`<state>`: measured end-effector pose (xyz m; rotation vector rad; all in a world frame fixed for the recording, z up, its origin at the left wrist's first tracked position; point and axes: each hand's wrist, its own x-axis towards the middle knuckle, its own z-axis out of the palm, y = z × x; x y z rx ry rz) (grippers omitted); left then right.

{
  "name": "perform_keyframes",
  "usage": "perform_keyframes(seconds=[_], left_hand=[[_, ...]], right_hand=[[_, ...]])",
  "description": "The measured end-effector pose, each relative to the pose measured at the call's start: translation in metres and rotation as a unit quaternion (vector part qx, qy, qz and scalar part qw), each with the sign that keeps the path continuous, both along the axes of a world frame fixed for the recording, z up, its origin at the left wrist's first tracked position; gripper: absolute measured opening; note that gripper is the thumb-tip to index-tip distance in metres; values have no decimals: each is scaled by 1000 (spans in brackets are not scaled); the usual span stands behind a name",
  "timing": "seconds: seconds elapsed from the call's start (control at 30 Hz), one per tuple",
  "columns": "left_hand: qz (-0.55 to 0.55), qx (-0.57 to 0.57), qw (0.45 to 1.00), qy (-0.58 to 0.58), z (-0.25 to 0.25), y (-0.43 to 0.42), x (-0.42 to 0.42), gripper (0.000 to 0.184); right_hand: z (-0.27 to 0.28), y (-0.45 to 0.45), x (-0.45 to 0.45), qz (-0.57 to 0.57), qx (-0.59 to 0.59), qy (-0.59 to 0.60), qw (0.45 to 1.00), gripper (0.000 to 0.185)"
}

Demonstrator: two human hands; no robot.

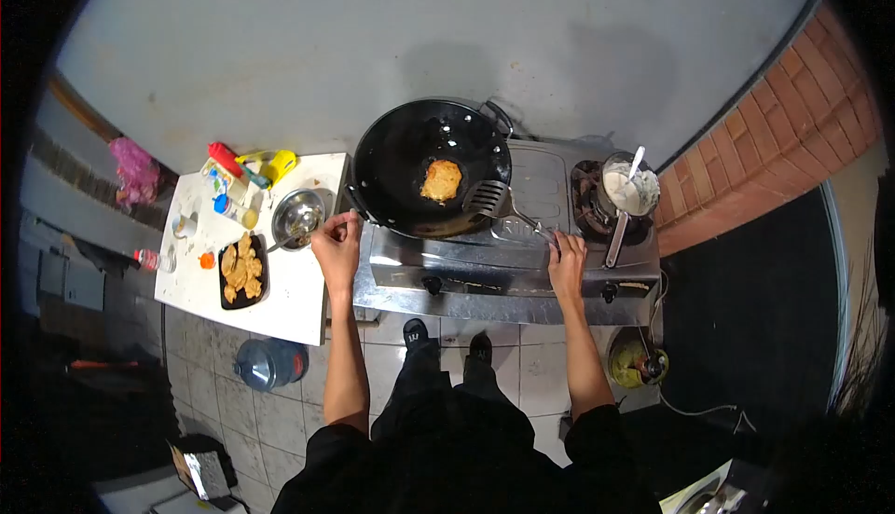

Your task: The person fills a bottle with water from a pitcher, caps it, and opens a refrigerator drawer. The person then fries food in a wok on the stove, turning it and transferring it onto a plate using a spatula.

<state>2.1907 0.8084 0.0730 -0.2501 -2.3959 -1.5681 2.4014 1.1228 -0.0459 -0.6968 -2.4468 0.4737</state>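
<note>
A black wok (pixel 382 155) sits on the left side of the stove, with one golden-brown fried patty (pixel 441 180) in the oil at its bottom. My left hand (pixel 337 244) is closed at the wok's lower-left rim, fingers pinched on its side handle, which they partly hide. My right hand (pixel 567 260) grips the handle of a slotted spatula (pixel 487 198). The spatula's head rests over the wok's right rim, to the right of the patty and apart from it.
On the right burner stands a saucepan (pixel 616 234) of white batter with a spoon (pixel 637 162). The white table (pixel 294 314) at left bears a black plate of fried pieces (pixel 241 272), a metal bowl (pixel 298 219) and several bottles. Below is a blue water jug (pixel 270 364); brick wall (pixel 746 150) at right.
</note>
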Motion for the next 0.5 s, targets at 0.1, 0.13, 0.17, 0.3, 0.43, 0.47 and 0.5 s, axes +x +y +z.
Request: perform_keyframes(seconds=[0.1,0.13,0.17,0.3,0.43,0.47,0.5], left_hand=[[5,25,999,-35,2,-4,18,17],[2,14,999,-42,6,-5,27,15],[-11,33,998,-56,-3,-10,32,15],[-57,18,986,-153,-6,-37,56,13],[-153,-20,971,-181,-29,-77,67,20],[-183,-66,962,-193,-11,-84,70,23],[-210,-110,949,-207,8,-95,76,26]], right_hand=[[-5,1,-5,6,-12,25,1000,31],[-4,0,-4,11,-15,25,1000,31],[-3,-2,-4,-5,-16,36,999,36],[-3,-14,2,-43,11,23,999,52],[17,-47,-3,-77,-45,31,996,57],[25,-57,-12,-79,-11,56,995,56],[32,-69,-23,-60,-10,58,996,56]])
